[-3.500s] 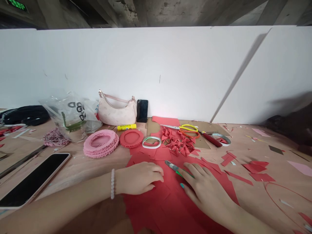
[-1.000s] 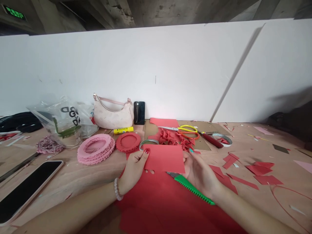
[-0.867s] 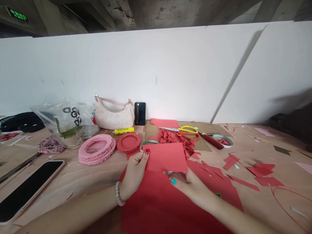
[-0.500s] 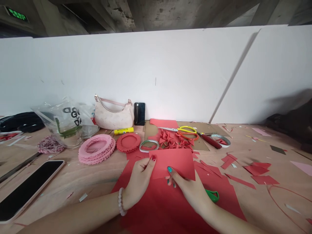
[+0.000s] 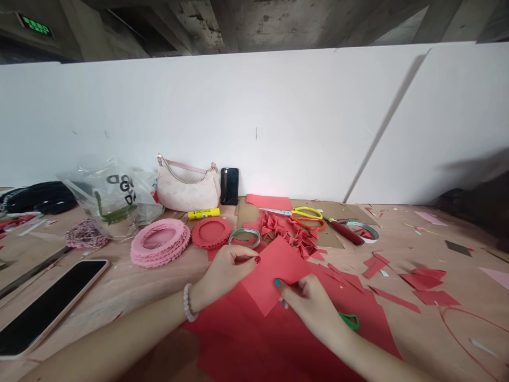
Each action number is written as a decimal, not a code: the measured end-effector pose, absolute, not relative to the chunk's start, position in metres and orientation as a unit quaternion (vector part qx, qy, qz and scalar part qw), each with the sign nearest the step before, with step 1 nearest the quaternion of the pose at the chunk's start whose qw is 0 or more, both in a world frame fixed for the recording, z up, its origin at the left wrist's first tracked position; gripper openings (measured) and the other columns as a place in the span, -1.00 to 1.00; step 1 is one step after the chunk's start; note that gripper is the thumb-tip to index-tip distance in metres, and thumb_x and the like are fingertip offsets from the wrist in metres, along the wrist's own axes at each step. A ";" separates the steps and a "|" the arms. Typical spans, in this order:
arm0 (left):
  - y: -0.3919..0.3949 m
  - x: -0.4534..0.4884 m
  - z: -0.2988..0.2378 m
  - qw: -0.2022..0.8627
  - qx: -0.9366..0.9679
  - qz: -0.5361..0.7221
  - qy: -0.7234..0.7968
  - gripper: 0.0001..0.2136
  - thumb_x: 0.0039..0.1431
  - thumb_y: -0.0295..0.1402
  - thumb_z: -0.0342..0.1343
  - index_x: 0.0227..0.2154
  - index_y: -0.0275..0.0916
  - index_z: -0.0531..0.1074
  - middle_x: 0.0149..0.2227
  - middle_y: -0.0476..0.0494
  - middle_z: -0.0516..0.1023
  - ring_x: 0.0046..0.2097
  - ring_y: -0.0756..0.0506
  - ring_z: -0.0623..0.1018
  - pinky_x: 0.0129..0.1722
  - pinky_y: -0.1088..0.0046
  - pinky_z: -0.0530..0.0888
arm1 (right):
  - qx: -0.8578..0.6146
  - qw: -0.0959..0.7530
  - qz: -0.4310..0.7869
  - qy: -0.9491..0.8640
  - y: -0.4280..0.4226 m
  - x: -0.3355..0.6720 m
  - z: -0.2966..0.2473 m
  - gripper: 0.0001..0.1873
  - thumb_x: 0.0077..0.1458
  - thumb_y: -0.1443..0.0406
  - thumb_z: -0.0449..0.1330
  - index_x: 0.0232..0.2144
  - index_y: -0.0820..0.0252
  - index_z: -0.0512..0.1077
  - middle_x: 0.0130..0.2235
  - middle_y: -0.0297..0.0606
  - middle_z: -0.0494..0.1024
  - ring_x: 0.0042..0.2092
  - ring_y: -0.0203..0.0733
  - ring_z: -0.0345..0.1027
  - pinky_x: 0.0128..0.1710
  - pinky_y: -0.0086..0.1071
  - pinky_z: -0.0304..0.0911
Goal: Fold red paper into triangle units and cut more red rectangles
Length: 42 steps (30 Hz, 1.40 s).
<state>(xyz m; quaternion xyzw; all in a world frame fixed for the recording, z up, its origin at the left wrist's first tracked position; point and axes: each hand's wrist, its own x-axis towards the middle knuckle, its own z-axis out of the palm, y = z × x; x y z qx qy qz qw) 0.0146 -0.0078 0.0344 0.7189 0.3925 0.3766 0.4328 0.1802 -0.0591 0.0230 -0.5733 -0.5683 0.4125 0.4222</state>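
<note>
A small sheet of red paper [image 5: 274,270] is held up between my two hands, turned so that one corner points down. My left hand [image 5: 226,270] pinches its upper left edge between thumb and fingers. At the lower right edge my right hand [image 5: 304,300] grips it, thumb on top and fingertips partly hidden behind. Under both hands lies a large red sheet [image 5: 310,339]. Just beyond the held paper is a heap of folded red paper pieces [image 5: 288,231], with yellow-and-orange-handled scissors [image 5: 308,214] at its back edge.
Left of the heap are a tape roll [image 5: 244,239], a red scalloped ring [image 5: 210,232], stacked pink rings [image 5: 161,243] and a glue stick [image 5: 203,214]. A phone [image 5: 51,305] lies at left. Green handles [image 5: 350,320] show beside my right forearm. Red scraps [image 5: 423,278] lie at right.
The red sheet has been rotated from lying level to a corner-down diamond. My left hand has shifted along its edge, and my right hand keeps its grip. The camera view has shifted slightly.
</note>
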 end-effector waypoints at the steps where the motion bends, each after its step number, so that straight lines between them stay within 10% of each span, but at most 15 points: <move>1: -0.008 0.016 0.034 0.450 0.704 0.382 0.394 -0.78 0.02 -0.30 0.03 -0.58 -0.33 0.45 -0.55 -0.04 0.38 -0.46 0.00 0.31 -0.48 0.54 0.23 | -0.569 0.441 0.393 -0.572 -0.058 0.181 0.021 -0.67 -0.13 0.11 0.12 -0.73 0.19 0.21 -0.71 -0.40 0.26 -0.61 -0.31 0.18 -0.63 -0.47 0.09; 9: -0.017 0.019 0.036 0.589 0.597 0.370 0.399 -0.72 -0.03 -0.22 0.08 -0.66 -0.31 0.26 -0.63 0.08 0.07 -0.55 0.09 0.11 -0.58 0.59 0.11 | -0.554 0.498 0.367 -0.556 -0.056 0.189 0.011 -0.66 -0.08 0.11 0.12 -0.71 0.19 0.24 -0.71 -0.41 0.28 -0.63 -0.33 0.18 -0.66 -0.50 0.12; 15: -0.017 0.017 0.040 0.630 0.552 0.351 0.418 -0.86 -0.09 -0.35 0.09 -0.60 -0.33 0.34 -0.56 0.03 0.23 -0.50 0.08 0.25 -0.51 0.60 0.25 | -0.505 0.512 0.398 -0.569 -0.057 0.193 0.022 -0.73 -0.21 0.36 0.16 -0.35 0.12 0.52 -0.29 -0.25 0.58 -0.24 -0.08 0.43 -0.34 -0.36 0.36; 24: -0.011 0.011 0.043 0.772 0.442 0.285 0.357 -0.88 -0.08 -0.38 0.10 -0.55 -0.35 0.34 -0.58 -0.02 0.34 -0.55 0.08 0.36 -0.52 0.58 0.33 | -0.459 0.522 0.377 -0.613 -0.057 0.192 0.021 -0.78 -0.16 0.40 0.13 -0.46 0.07 0.55 -0.40 -0.30 0.58 -0.35 -0.16 0.45 -0.38 -0.39 0.37; 42: -0.012 0.009 0.044 0.629 0.616 0.263 0.393 -0.76 -0.03 -0.22 0.07 -0.62 -0.32 0.37 -0.58 0.00 0.40 -0.50 0.05 0.40 -0.47 0.56 0.33 | -0.471 0.464 0.316 -0.680 -0.058 0.195 0.018 -0.51 -0.32 0.48 -0.07 -0.40 0.10 0.55 -0.36 -0.28 0.57 -0.31 -0.13 0.43 -0.39 -0.38 0.33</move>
